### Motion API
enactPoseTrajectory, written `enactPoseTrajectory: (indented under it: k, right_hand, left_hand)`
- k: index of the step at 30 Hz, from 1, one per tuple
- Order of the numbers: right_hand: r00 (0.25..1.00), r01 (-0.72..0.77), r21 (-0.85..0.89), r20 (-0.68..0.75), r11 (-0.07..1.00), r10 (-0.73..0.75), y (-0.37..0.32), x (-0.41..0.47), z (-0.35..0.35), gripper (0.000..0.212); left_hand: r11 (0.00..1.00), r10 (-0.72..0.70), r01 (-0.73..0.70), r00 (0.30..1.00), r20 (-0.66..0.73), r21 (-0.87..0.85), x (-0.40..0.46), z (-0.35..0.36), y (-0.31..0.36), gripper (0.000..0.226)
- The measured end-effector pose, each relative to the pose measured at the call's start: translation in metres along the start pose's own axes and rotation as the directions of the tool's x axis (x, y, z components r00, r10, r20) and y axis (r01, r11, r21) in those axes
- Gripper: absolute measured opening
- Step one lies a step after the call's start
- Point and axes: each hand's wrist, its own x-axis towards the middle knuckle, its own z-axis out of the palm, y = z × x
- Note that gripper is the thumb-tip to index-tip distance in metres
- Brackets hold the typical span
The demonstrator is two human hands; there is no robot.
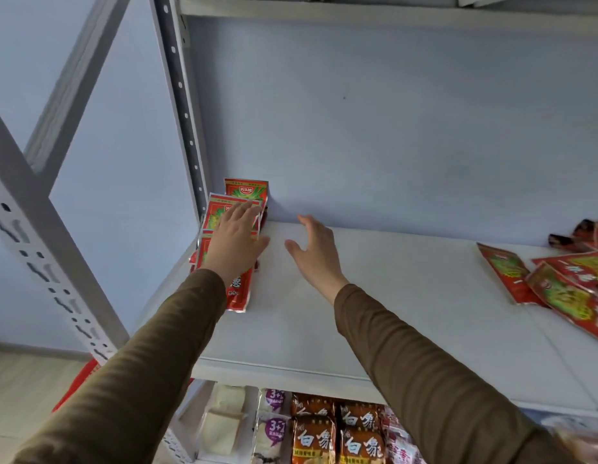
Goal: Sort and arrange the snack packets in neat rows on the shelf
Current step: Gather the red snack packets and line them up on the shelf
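A row of red snack packets (245, 192) lies overlapped at the far left of the white shelf (391, 313), running from the back wall toward the front. My left hand (235, 241) rests flat on top of this row, fingers spread, holding nothing. My right hand (316, 251) hovers just right of the row over bare shelf, fingers apart and empty. A loose heap of the same red packets (558, 289) lies scattered at the shelf's right end, some at angles.
A grey perforated upright (185, 105) stands just left of the row, and the wall (391, 128) backs the shelf. The shelf below holds orange noodle packs (337, 430) and other packets (271, 426). Another shelf board (358, 11) runs overhead.
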Motion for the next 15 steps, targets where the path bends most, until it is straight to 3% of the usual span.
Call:
enactPoseTrajectory:
  k: [7, 15]
  right_hand:
    - [0.996, 0.079, -0.390, -0.010, 0.918, -0.090, 0.072, -0.029, -0.102, 0.057]
    - [0.997, 0.073, -0.534, 0.016, 0.843, -0.076, 0.164, -0.084, -0.231, 0.055]
  left_hand:
    - [0.983, 0.177, -0.180, 0.982, 0.063, 0.046, -0.002, 0.052, 0.096, 0.065]
    - [0.976, 0.216, -0.219, 0.968, 0.129, 0.007, -0.029, 0.130, 0.245, 0.066]
